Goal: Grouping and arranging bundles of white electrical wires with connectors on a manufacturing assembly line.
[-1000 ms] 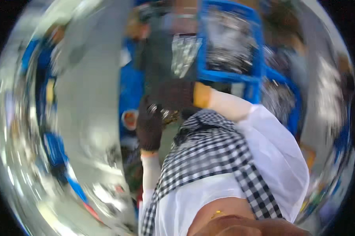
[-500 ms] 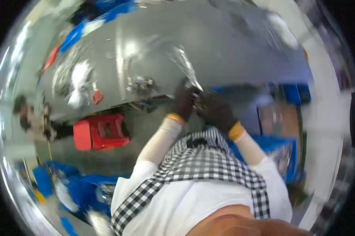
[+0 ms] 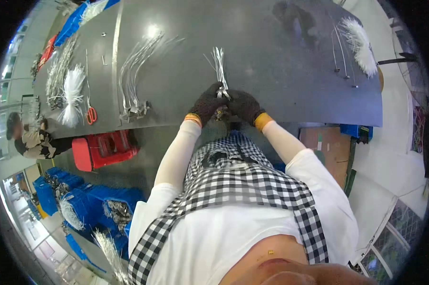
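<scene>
Both gloved hands, left hand [image 3: 207, 102] and right hand [image 3: 243, 105], grip one wire bundle [image 3: 219, 64] at the desk [image 3: 271, 57] edge. Loose grip likely lets wires fan out or slip to the floor.

The bundle of thin cables [image 3: 219, 64] has its lower ends hidden inside gloved fingers [image 3: 213, 97].

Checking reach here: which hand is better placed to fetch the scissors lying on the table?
Probably the left hand. The scissors lie far to its side; the right hand would cross over. Both grip the wire bundle.
</scene>
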Tool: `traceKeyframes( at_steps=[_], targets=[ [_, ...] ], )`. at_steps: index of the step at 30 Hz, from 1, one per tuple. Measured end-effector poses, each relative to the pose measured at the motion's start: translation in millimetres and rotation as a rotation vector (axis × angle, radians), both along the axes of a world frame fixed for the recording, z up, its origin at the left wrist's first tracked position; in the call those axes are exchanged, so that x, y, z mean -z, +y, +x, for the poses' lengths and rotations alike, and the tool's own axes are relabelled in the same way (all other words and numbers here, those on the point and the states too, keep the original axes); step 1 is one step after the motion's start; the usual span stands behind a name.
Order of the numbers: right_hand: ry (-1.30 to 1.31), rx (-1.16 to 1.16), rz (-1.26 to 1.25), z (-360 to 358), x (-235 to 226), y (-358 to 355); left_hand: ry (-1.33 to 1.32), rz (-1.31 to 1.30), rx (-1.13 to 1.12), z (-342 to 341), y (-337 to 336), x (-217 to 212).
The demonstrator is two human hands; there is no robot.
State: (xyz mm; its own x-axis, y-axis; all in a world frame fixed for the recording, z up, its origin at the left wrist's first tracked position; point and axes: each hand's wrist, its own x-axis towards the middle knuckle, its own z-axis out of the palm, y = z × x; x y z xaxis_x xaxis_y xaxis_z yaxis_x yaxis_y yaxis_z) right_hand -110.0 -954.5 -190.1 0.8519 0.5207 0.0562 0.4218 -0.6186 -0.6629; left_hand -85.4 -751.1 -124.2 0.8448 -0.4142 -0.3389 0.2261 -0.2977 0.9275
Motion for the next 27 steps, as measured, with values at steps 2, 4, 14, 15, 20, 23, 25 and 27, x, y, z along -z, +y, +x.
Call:
traceKeyframes(
  at_steps=[2,4,14,15,20,23,25,27],
  targets=[
    [0.112,0.021,0.104,11,-10,-11,0.127,-0.119,-0.03,2,0,-1],
    [0.196,0.05,0.204,25,-8,-25,0.217,-0.11,-0.149,4,7,2],
    [-0.239,0.465,0.187,68,-69,-130,-0.525,0.388,-0.239,25,86,16],
    [-0.184,0.554,0.182,69,-79,-132,-0.395,0.273,-0.32,30,81,8],
    [-0.564,0.37,-0.541,45,-15,-167,-0.605,0.294,-0.537,41,123,62],
    [-0.099,0.296,-0.761,22,3,-170,-0.322,0.295,-0.608,54,128,36],
    [0.099,0.188,-0.896,16,-5,-164,-0.549,0.447,-0.586,55,126,21],
    [0.122,0.249,-0.759,24,-20,-154,-0.658,0.288,-0.582,55,133,43]
  ],
)
